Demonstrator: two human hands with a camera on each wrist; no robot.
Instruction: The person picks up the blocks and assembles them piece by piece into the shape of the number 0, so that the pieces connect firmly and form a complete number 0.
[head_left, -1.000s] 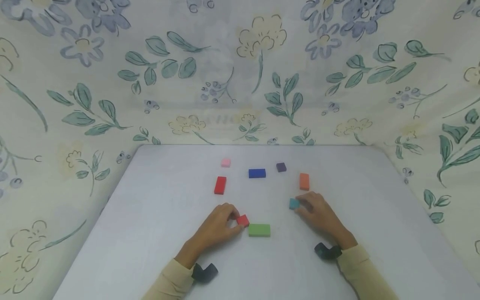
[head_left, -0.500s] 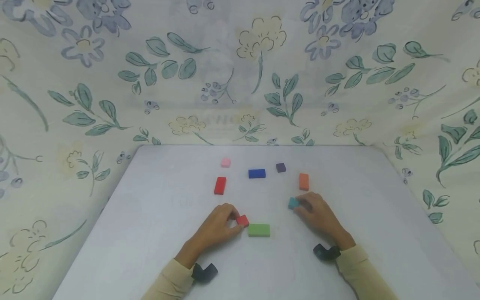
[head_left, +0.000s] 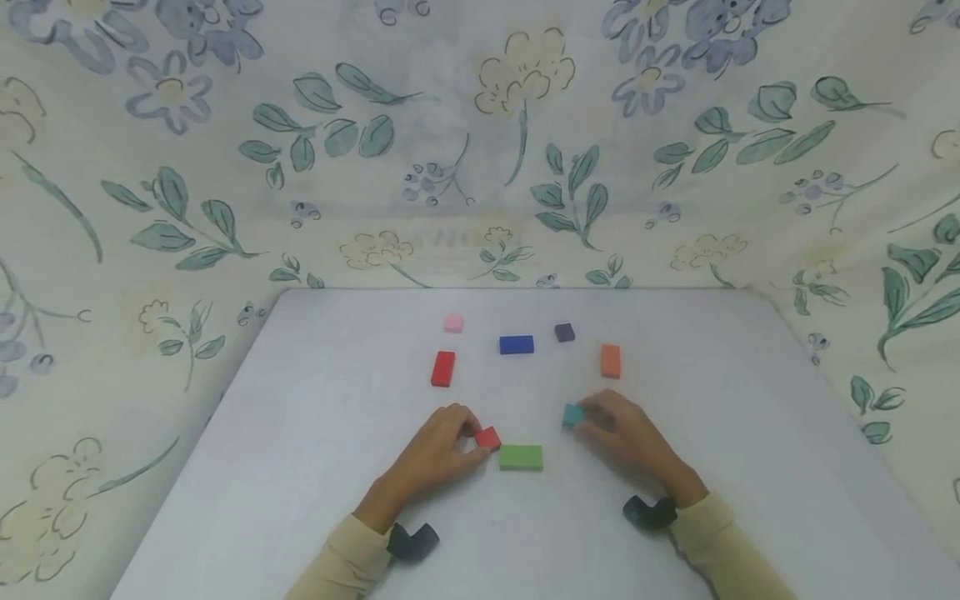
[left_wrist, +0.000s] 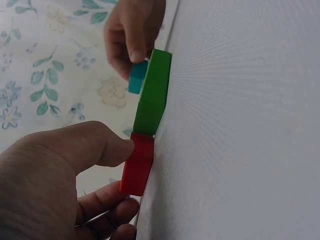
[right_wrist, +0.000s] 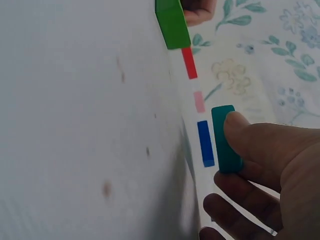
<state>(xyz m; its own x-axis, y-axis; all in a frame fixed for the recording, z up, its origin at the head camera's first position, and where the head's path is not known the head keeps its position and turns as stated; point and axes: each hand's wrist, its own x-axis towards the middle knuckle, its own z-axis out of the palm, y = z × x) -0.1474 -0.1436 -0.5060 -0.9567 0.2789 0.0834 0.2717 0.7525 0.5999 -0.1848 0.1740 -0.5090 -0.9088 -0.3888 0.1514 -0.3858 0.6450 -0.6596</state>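
Observation:
My left hand (head_left: 442, 446) pinches a small red block (head_left: 487, 438) between thumb and fingers, low at the tabletop. Just to its right lies a green rectangular block (head_left: 521, 457); whether the two touch I cannot tell. In the left wrist view the thumb presses on the red block (left_wrist: 137, 165), with the green block (left_wrist: 153, 92) beyond it. My right hand (head_left: 626, 429) pinches a teal block (head_left: 573, 416) to the right of and behind the green one. In the right wrist view the teal block (right_wrist: 226, 139) appears raised off the table.
Farther back on the white table (head_left: 337, 350) lie a red rectangular block (head_left: 443, 368), a pink block (head_left: 453, 323), a blue block (head_left: 516, 344), a dark purple block (head_left: 565, 332) and an orange block (head_left: 611, 361). Floral cloth (head_left: 450, 225) surrounds the table at the back and sides.
The right hand has moved left and slightly nearer the person, carrying the teal block towards the green one. My left hand stays put with the small red block.

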